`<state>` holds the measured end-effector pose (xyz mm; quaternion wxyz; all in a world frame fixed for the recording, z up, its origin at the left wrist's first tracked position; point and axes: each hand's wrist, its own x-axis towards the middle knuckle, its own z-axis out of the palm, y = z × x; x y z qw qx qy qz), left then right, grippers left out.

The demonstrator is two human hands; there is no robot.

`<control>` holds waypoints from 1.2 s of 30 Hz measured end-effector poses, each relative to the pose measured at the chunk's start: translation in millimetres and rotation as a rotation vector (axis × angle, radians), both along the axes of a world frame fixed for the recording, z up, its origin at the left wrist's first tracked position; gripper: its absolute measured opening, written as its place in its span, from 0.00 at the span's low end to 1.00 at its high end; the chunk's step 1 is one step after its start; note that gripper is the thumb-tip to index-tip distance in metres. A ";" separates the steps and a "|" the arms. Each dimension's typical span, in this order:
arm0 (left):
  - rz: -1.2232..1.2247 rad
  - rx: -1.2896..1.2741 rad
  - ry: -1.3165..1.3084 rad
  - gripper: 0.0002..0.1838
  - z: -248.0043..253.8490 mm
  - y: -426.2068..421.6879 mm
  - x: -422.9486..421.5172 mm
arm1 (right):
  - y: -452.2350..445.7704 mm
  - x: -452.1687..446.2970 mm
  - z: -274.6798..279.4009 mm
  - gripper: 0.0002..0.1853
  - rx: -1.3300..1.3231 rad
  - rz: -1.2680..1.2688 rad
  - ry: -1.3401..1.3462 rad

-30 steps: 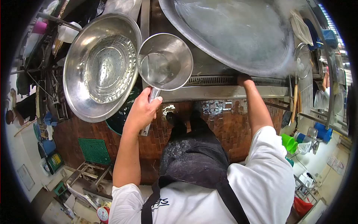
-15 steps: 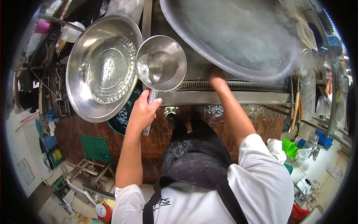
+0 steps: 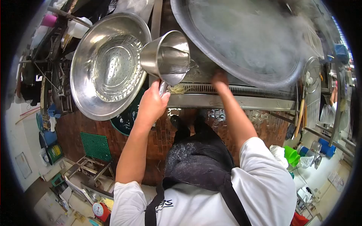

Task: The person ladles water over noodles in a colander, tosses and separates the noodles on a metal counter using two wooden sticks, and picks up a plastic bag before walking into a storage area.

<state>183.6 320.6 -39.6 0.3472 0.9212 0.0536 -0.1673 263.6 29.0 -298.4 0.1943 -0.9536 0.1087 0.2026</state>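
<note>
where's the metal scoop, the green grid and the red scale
metal scoop (image 3: 166, 58): head view, on its inside wall
green grid (image 3: 95, 147): head view, middle of its mesh
red scale (image 3: 99, 210): head view, on its round white dial

Between the basin (image 3: 85, 101) and the wok (image 3: 222, 64) runs a narrow lane of counter (image 3: 201, 71); the tilted dipper (image 3: 165, 56) stands in its near end. A hand could pass over the counter between dipper and right hand (image 3: 220, 79). The wok's raised rim bars the far right. Steam (image 3: 256, 32) veils the wok's inside, so room there is hard to judge.
</note>
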 end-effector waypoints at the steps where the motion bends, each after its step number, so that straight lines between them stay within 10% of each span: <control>1: -0.021 0.030 -0.032 0.30 -1.9 -0.4 0.7 | -4.6 -6.7 9.3 0.14 0.007 -0.181 -0.181; 3: -0.063 0.088 -0.104 0.30 -7.0 -5.1 5.3 | 0.5 17.4 -93.9 0.12 -0.062 0.174 -0.314; 5: -0.112 0.176 -0.177 0.28 -11.5 -10.2 5.7 | 58.2 35.2 -26.4 0.12 0.157 0.051 -0.158; 7: -0.150 0.266 -0.251 0.25 -7.9 -17.3 6.3 | 87.8 76.1 -72.5 0.19 0.508 -0.082 0.052; 11: -0.181 0.413 -0.275 0.18 -0.5 -27.2 8.4 | 115.2 109.0 -88.6 0.21 0.230 0.404 -0.157; 15: -0.138 0.448 -0.324 0.17 -4.1 -20.4 10.6 | 96.3 90.6 -49.4 0.15 0.560 0.543 -0.157; 20: -0.026 0.224 -0.346 0.27 -8.8 7.4 -15.0 | -53.8 -11.2 -11.6 0.16 -0.056 0.713 -0.060; 23: 0.092 0.015 -0.274 0.29 -13.8 14.3 -35.7 | -54.6 -28.6 -73.3 0.18 -0.172 0.379 0.054; 27: 0.290 -0.182 -0.180 0.28 -8.2 8.8 -56.6 | 102.0 -4.6 -30.7 0.14 0.025 0.859 0.277; 31: 0.379 -0.295 -0.093 0.28 -8.1 21.4 -69.3 | 147.6 -6.3 15.1 0.15 0.604 0.804 0.099; 35: 0.450 -0.332 -0.136 0.25 -6.3 43.9 -85.4 | -4.6 -4.2 33.4 0.17 0.047 0.621 0.269; 36: 0.478 -0.364 -0.090 0.23 2.0 46.1 -87.5 | -101.5 -7.3 -60.0 0.23 -0.152 0.629 0.137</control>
